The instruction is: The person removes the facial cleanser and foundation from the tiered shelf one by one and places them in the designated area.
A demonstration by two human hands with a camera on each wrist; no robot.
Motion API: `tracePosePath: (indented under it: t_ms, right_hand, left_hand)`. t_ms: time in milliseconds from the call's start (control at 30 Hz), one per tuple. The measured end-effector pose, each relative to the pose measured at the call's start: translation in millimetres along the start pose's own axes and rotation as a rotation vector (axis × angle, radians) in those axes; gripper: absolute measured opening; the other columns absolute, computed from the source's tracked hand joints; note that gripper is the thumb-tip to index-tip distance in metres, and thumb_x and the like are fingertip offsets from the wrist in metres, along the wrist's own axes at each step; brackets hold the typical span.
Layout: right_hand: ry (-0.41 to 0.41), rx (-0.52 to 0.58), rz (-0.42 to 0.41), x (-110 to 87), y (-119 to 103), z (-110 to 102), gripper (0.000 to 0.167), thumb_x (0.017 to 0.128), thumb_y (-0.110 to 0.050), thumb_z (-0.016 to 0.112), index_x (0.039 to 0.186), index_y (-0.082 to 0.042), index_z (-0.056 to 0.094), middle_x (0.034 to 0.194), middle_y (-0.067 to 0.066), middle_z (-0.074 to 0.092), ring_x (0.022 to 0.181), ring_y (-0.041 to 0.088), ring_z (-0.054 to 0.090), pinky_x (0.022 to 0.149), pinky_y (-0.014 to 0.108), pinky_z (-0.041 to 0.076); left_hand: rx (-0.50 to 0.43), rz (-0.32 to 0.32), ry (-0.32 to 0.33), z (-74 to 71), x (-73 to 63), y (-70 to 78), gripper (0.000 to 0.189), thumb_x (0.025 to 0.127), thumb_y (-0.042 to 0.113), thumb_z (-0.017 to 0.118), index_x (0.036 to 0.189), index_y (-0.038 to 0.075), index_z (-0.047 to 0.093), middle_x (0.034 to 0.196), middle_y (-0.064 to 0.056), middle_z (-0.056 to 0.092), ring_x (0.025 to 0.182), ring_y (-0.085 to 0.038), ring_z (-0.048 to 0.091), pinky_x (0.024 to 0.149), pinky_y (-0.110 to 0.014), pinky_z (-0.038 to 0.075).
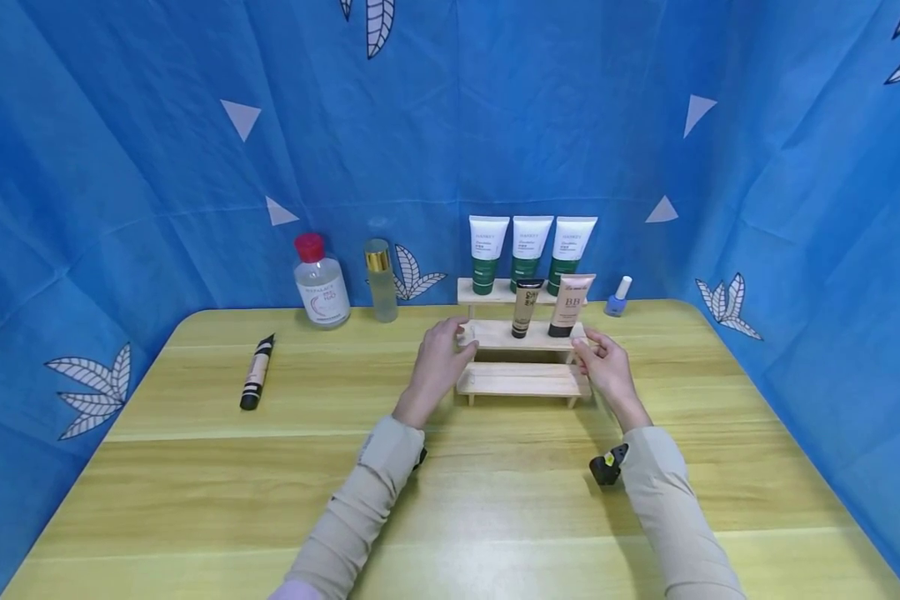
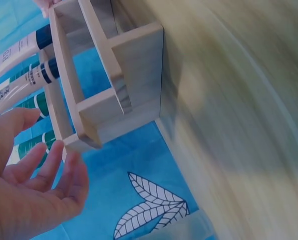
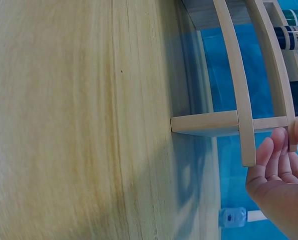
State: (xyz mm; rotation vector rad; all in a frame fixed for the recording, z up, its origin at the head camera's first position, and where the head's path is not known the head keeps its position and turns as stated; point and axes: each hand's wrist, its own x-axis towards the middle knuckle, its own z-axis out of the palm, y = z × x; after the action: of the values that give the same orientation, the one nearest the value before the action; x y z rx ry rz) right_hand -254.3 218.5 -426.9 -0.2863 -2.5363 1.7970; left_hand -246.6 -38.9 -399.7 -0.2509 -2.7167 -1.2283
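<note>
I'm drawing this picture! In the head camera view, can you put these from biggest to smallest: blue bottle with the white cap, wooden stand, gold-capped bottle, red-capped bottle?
1. Wooden stand
2. Red-capped bottle
3. Gold-capped bottle, nearly as tall but thinner
4. Blue bottle

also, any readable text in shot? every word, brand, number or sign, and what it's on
"BB": pink tube. Smaller print there: unreadable.
Gold tube beside it: characters too blurred to read.
Three white-and-green tubes: brand and print too small to read for sure.
Red-capped bottle: label too blurred.
Tube lying on the table: print too small.
</note>
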Motion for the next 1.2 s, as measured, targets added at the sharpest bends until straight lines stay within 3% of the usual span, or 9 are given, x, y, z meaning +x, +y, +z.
tracePosePath:
  t_ms: [600,900,1200]
  right_hand:
    - [0.001,0.040,0.005,2.7,2.0,-0.9,0.053,0.099,-0.026,0.051,0.145,-0.003,0.037,0.085,0.002,0.057,0.069,0.002,0.053,0.066,0.014,0.049]
    - [0.002,0.042,0.009,2.9,1.0,0.4,0.053,0.098,-0.026,0.052,0.144,-0.003,0.037,0.082,0.000,0.056,0.068,0.002,0.052,0.064,0.014,0.049]
    - [0.010,0.045,0.022,4.0,1.4,0.7,0.053,0.098,-0.027,0.052,0.144,-0.004,0.037,0.083,-0.002,0.055,0.068,0.001,0.052,0.065,0.013,0.049]
  left_hand:
    - [-0.035,0.028,-0.047,25.4,16.6,23.9,0.045,0.091,0.017,0.064,0.132,0.004,0.052,0.120,-0.014,0.061,0.111,-0.026,0.055,0.095,-0.037,0.046]
    - [0.003,0.057,-0.060,37.0,27.6,36.3,0.047,0.090,0.017,0.065,0.133,0.003,0.052,0.118,-0.014,0.061,0.110,-0.025,0.057,0.092,-0.036,0.048]
    - [0.054,0.042,-0.069,41.8,39.3,42.9,0.046,0.090,0.020,0.066,0.132,0.006,0.052,0.118,-0.011,0.061,0.105,-0.021,0.058,0.086,-0.032,0.051]
